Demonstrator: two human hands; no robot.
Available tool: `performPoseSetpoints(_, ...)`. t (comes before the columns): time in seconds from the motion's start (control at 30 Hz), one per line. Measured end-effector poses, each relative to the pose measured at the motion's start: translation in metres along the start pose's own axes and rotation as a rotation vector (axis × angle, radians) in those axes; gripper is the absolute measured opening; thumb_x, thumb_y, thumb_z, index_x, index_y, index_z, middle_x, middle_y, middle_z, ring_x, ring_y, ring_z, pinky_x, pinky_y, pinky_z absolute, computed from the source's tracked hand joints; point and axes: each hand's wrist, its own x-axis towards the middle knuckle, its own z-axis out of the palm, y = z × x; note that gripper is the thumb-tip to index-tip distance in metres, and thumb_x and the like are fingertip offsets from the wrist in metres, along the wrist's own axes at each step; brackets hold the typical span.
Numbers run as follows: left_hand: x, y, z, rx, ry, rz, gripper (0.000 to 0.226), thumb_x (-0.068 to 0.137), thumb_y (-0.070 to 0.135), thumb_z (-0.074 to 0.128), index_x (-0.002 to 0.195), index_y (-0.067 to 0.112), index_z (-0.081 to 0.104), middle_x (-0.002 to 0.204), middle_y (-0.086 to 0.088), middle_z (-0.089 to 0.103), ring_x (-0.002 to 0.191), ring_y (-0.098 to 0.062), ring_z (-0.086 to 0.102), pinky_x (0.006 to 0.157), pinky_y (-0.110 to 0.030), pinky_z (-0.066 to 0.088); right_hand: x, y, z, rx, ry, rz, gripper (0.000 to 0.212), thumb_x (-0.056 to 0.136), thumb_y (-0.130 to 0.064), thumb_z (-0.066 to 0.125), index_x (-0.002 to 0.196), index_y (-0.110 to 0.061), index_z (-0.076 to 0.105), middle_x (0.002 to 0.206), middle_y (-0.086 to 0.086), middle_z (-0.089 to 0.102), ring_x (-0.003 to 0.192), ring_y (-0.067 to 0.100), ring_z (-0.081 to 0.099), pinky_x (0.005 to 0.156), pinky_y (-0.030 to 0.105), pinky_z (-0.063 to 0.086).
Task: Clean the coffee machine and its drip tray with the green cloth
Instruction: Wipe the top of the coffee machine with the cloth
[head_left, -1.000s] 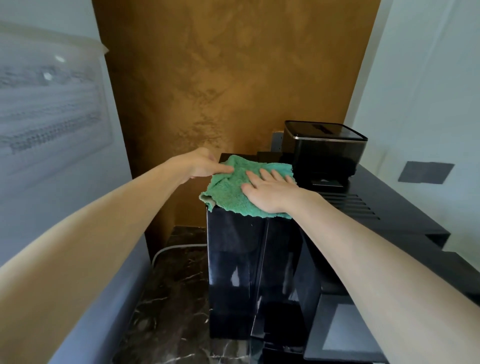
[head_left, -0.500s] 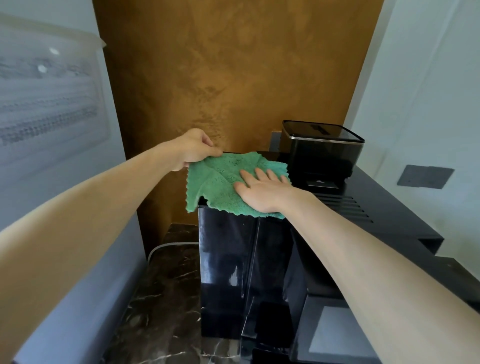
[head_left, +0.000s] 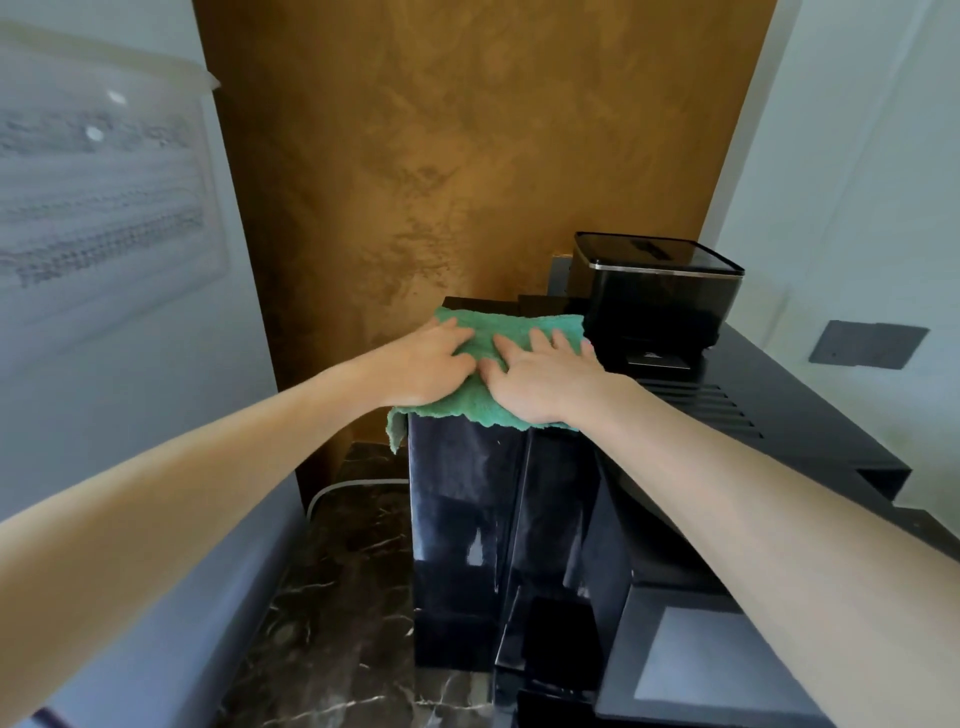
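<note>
The green cloth lies spread flat on top of the left part of the glossy black coffee machine, one corner hanging over the left front edge. My left hand rests flat on the cloth's left side, fingers straight. My right hand presses flat on its right side, fingers spread. The two hands touch at the cloth's middle. The machine's display shows at the lower right. The drip tray is not in view.
A black square hopper stands on the machine just right of the cloth, with vent slats behind my right wrist. A dark marble counter with a grey cable lies to the left. A brown wall panel rises behind.
My left hand let go of the cloth's pinched left corner and came down flat on it. The cloth now lies spread on the machine top; my right hand stayed pressing.
</note>
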Motion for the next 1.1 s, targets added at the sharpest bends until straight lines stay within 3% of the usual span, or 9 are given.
performPoseSetpoints(0.17,0.004,0.006,0.012,0.190,-0.080,0.063,0.053,0.114,0.023,0.016,0.163,0.002,0.011,0.172,-0.015,0.000,0.160,-0.026,-0.001,0.126,-0.033,-0.003,0.002,0.001,0.003,0.068,-0.055,-0.016,0.058,0.108,-0.043,0.008,0.164,-0.030,-0.003,0.172,0.006,-0.008,0.158,0.030,-0.008,0.126,0.054,-0.004)
performPoseSetpoints(0.3,0.025,-0.005,0.004,0.350,-0.173,0.135,0.051,0.112,0.012,0.020,0.161,-0.002,0.014,0.170,-0.023,-0.006,0.159,-0.034,-0.005,0.129,-0.045,0.000,0.016,0.000,0.003,0.065,-0.037,-0.005,0.058,0.107,-0.041,0.008,0.163,-0.033,-0.005,0.172,0.004,-0.008,0.158,0.028,-0.008,0.127,0.051,-0.005)
performPoseSetpoints(0.63,0.080,-0.016,0.001,0.509,-0.180,0.167,0.056,0.109,0.003,0.027,0.161,-0.004,0.008,0.170,-0.023,-0.003,0.160,-0.033,-0.002,0.129,-0.040,0.001,0.072,0.002,0.001,0.085,-0.023,0.031,0.058,0.108,-0.040,0.009,0.164,-0.031,-0.003,0.172,0.003,-0.007,0.158,0.027,-0.005,0.127,0.048,-0.003)
performPoseSetpoints(0.83,0.123,-0.028,0.003,0.566,-0.167,0.211,0.057,0.106,0.001,0.036,0.160,-0.003,0.018,0.170,-0.024,0.007,0.159,-0.035,0.006,0.128,-0.044,0.007,0.115,0.012,-0.002,0.096,-0.033,0.053,0.058,0.108,-0.042,0.009,0.164,-0.033,-0.003,0.172,0.000,-0.007,0.158,0.025,-0.006,0.127,0.049,-0.003)
performPoseSetpoints(1.1,0.164,-0.037,0.002,0.444,-0.176,0.167,0.053,0.110,0.003,0.030,0.161,-0.001,0.018,0.170,-0.020,0.012,0.158,-0.029,0.013,0.127,-0.038,0.010,0.164,0.023,-0.006,0.106,-0.044,0.061,0.058,0.107,-0.045,0.008,0.163,-0.035,-0.001,0.172,-0.002,-0.005,0.158,0.023,-0.006,0.127,0.050,-0.002)
